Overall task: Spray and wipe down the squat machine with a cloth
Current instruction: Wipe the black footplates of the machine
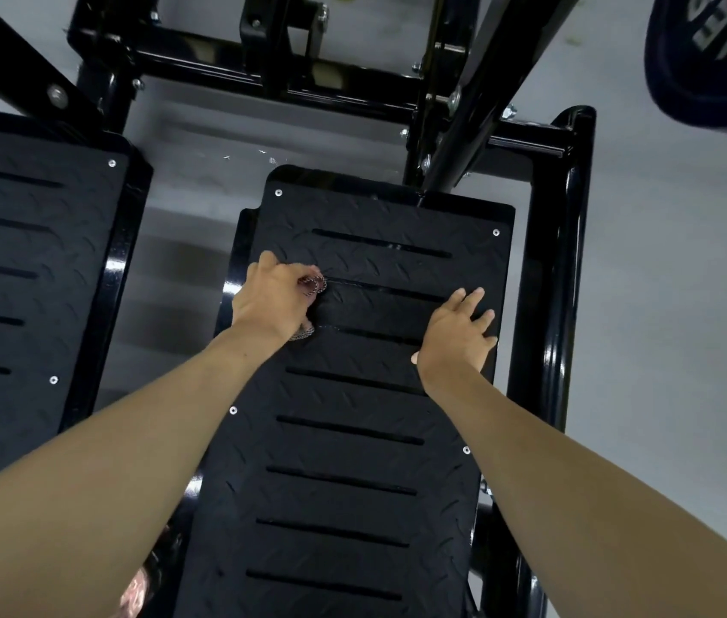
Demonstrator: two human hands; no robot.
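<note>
Black cloth [370, 310] flat on slotted diamond-plate footplate [352, 461]; left hand [272, 301] grips its edge, right hand [455, 336] splayed flat, pressing it.

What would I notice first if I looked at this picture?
Two bare arms reach down onto a black foot plate with long slots, in the middle. The left hand grips the speckled edge of a dark cloth there, and the right hand lies flat to its right, fingers spread. A big round weight plate peeks in at the top right corner.
</note>
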